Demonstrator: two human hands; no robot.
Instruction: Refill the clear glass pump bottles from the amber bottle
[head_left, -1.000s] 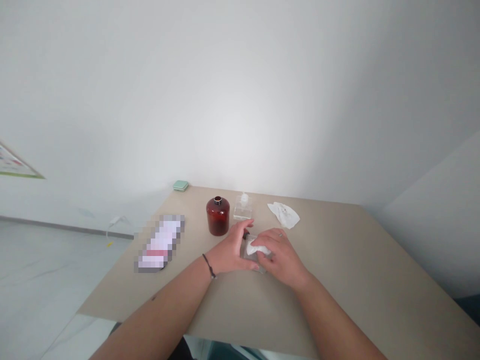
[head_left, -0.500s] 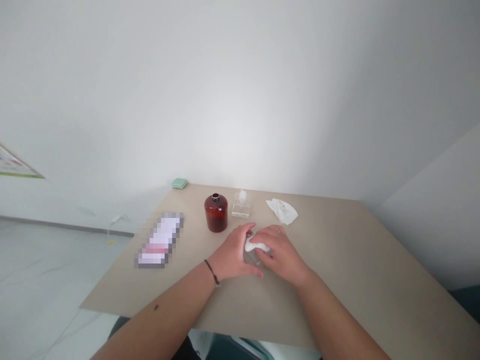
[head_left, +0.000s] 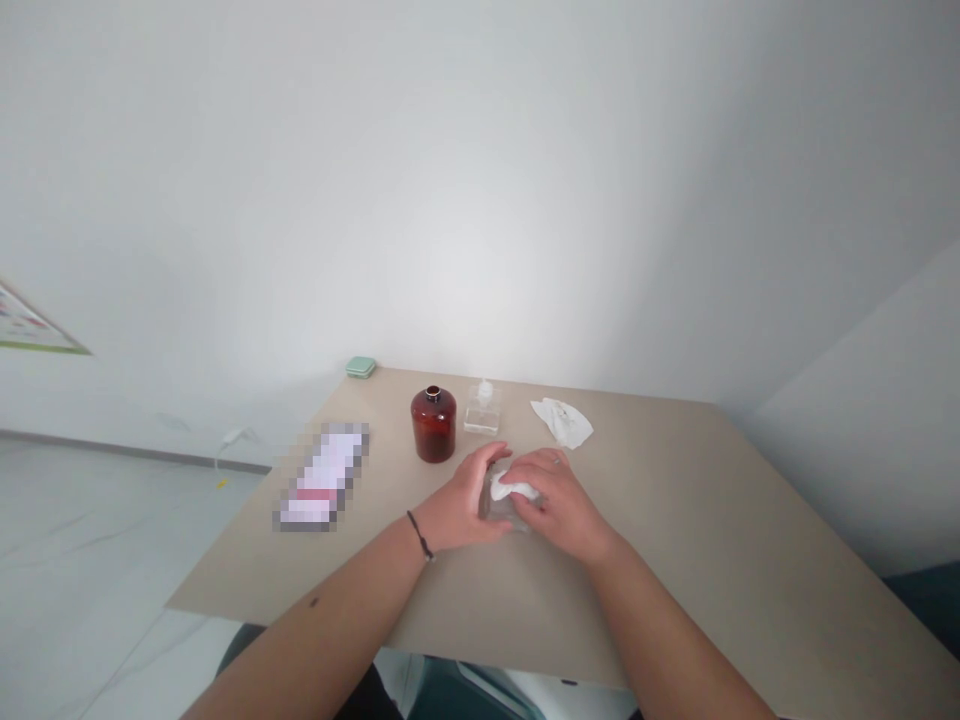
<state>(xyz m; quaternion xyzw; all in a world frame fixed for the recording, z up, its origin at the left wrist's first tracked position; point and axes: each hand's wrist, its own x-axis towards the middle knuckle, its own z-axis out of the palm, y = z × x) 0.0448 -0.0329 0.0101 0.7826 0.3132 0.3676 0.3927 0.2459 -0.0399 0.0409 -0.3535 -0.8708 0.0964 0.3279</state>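
Observation:
My left hand (head_left: 472, 500) curls round the left side of a clear, see-through container (head_left: 497, 507), its thumb along the near side. The container is largely covered by my fingers, so its full shape is hidden. In my right hand (head_left: 555, 500) a crumpled white tissue (head_left: 514, 488) is pinched and pressed against the top of the container. Just beyond my left hand stands a dark red-brown bottle (head_left: 434, 432) with an uncapped neck. Behind the hands is a small clear square bottle (head_left: 482, 413) with a white top.
A used white tissue (head_left: 564, 423) lies past my right hand. To the left is a phone (head_left: 325, 475), blurred out. A small green case (head_left: 361, 367) sits at the back left corner of the table (head_left: 675, 520), against the white wall (head_left: 480, 200).
My left thumb has drawn in closer along the container's near side. My right hand stays with the tissue at the container's top. The other objects have not moved on the table.

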